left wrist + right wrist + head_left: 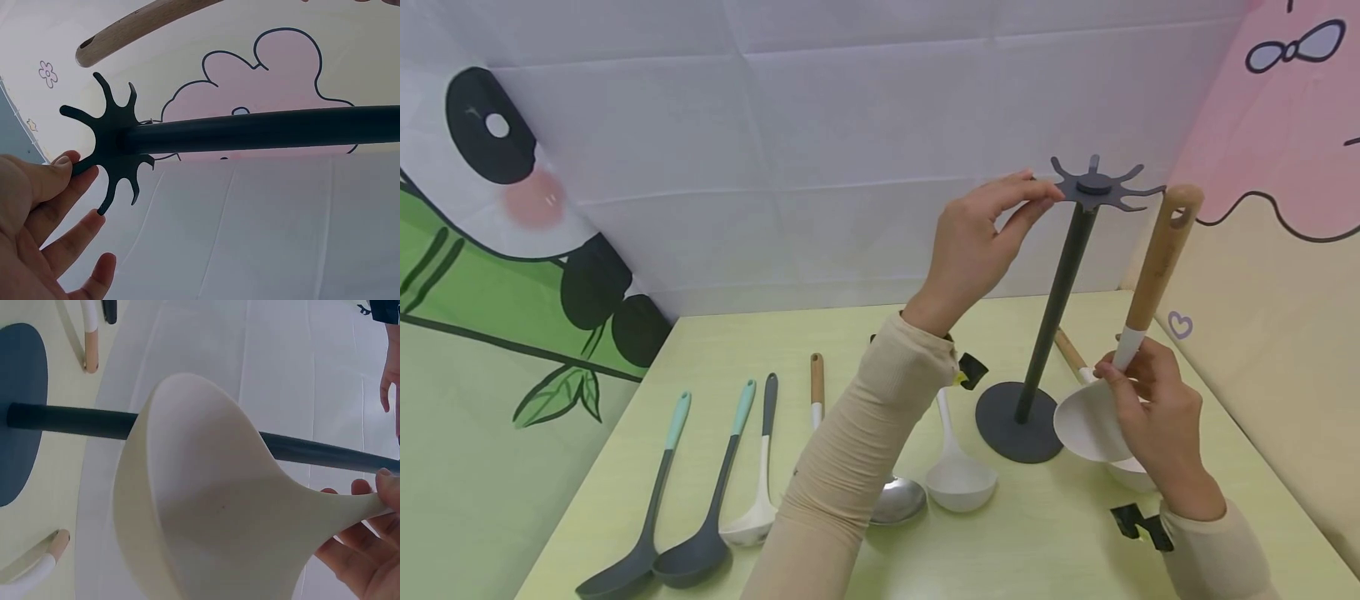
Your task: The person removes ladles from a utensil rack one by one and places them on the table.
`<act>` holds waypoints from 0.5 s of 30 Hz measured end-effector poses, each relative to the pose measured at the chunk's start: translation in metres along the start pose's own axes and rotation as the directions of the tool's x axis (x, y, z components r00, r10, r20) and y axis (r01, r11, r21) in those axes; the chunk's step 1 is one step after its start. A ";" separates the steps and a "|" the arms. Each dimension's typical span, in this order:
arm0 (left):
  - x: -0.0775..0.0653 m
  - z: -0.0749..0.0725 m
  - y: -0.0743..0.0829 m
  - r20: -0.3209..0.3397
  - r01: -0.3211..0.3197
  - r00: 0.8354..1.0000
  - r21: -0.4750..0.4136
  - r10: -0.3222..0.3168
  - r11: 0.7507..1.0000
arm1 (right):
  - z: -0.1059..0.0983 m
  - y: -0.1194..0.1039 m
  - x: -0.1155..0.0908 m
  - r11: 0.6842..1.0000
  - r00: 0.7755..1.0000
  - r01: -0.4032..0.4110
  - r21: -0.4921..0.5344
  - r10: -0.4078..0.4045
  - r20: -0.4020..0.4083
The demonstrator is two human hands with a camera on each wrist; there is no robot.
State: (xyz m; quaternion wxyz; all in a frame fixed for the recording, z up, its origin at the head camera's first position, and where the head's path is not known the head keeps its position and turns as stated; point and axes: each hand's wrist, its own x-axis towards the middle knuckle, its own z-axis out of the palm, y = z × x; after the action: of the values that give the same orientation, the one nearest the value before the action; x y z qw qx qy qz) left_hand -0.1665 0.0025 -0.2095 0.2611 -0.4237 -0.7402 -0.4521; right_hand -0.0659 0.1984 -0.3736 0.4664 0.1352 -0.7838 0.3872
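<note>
My left hand (981,242) pinches one arm of the hooked top (112,140) of a dark utensil stand (1060,308) between thumb and forefinger. The stand is upright on its round base. In my right hand (1165,417) is a white ladle (1090,421) with a wooden handle (1157,267), gripped at the neck just above the bowl. Its handle points up and the bowl hangs low, beside the pole. The holed handle end is close to a hook on the right; the left wrist view shows a gap between them.
On the pale table (1000,550) lie a mint-handled turner (643,533), a mint-handled dark ladle (715,517), a grey-handled white one (765,467), a metal spoon (901,500) and a white ladle (961,479). Another wooden handle (1071,350) lies behind the stand.
</note>
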 end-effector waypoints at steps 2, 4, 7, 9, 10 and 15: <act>0.000 0.000 0.000 -0.004 -0.002 1.000 -0.002 0.002 1.000 | -0.003 0.002 0.000 1.000 1.000 -0.009 -0.003 0.009 0.005; 0.000 0.000 0.000 -0.003 0.000 1.000 -0.002 0.000 1.000 | -0.006 0.004 -0.001 1.000 1.000 -0.018 -0.009 0.018 0.012; 0.000 0.000 0.000 0.000 0.007 1.000 0.000 -0.007 1.000 | -0.010 0.006 0.000 1.000 0.999 -0.020 -0.024 0.021 0.026; 0.000 0.000 0.000 0.004 0.013 1.000 0.002 -0.013 1.000 | -0.012 0.008 0.000 0.999 1.000 -0.012 -0.031 0.012 0.023; 0.000 0.000 0.000 0.005 0.013 1.000 0.002 -0.013 1.000 | -0.012 0.010 0.000 1.000 1.000 -0.008 -0.027 0.009 0.015; 0.000 0.001 0.000 0.006 0.006 1.000 0.003 -0.006 1.000 | -0.017 0.017 -0.002 0.999 1.000 -0.024 -0.030 0.025 0.015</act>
State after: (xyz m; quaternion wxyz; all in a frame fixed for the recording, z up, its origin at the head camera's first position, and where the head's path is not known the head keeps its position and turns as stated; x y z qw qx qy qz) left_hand -0.1666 0.0032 -0.2095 0.2582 -0.4225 -0.7429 -0.4504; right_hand -0.0642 0.2219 -0.3786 0.4576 0.1217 -0.7945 0.3802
